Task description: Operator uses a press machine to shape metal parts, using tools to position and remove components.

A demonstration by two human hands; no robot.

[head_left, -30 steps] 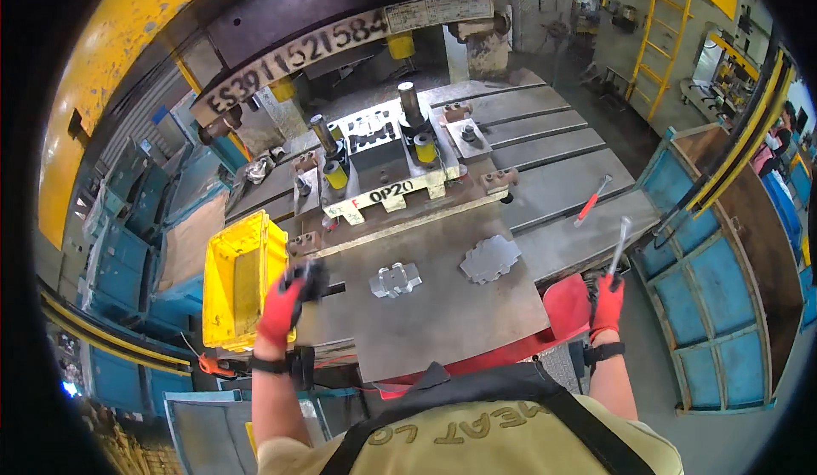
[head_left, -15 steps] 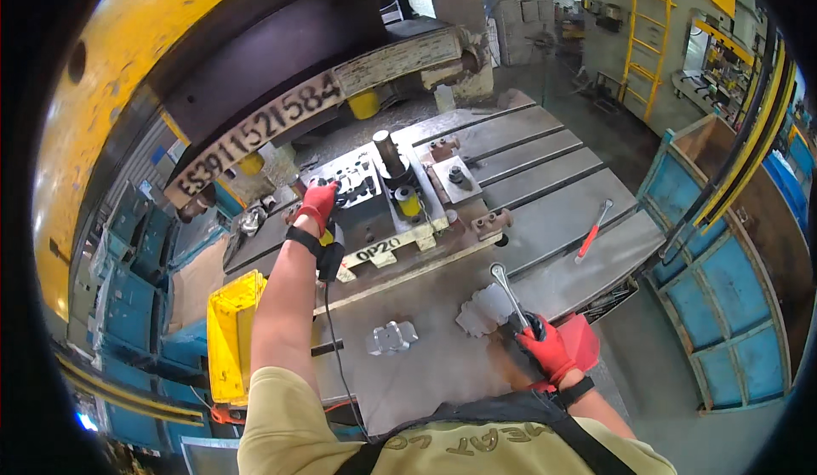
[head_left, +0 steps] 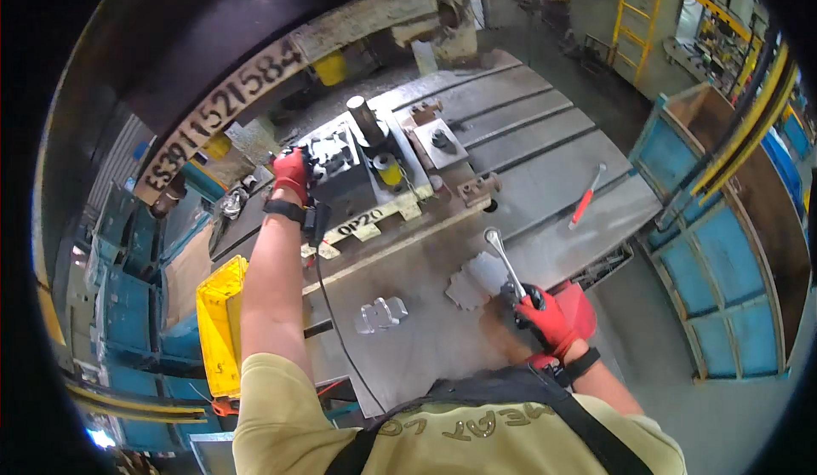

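Note:
My left hand (head_left: 291, 174), in a red glove with dark fingers, reaches to the left end of the die block (head_left: 345, 190). Its fingers blend into the dark edge there, so their grip is unclear. Pale cut-out shapes mark the block's top (head_left: 332, 153), and a steel guide post (head_left: 364, 117) rises beside it. My right hand (head_left: 549, 320), gloved in red and black, is closed around a ratchet wrench (head_left: 505, 260) over the near right of the table. The wrench's ring end points away from me, near flat grey sheet pieces (head_left: 477, 281).
A formed metal part (head_left: 381, 314) lies on the press table (head_left: 408, 356). Farther right is a red-handled wrench (head_left: 585, 201). A yellow crate (head_left: 219, 330) stands at the left edge, and a red bin (head_left: 577, 306) beside my right hand. The heavy press ram (head_left: 221, 92) overhangs the far left.
The whole view has shifted, so the die and table sit farther left and higher. My left hand stays by the die's left end. My right hand still grips the wrench.

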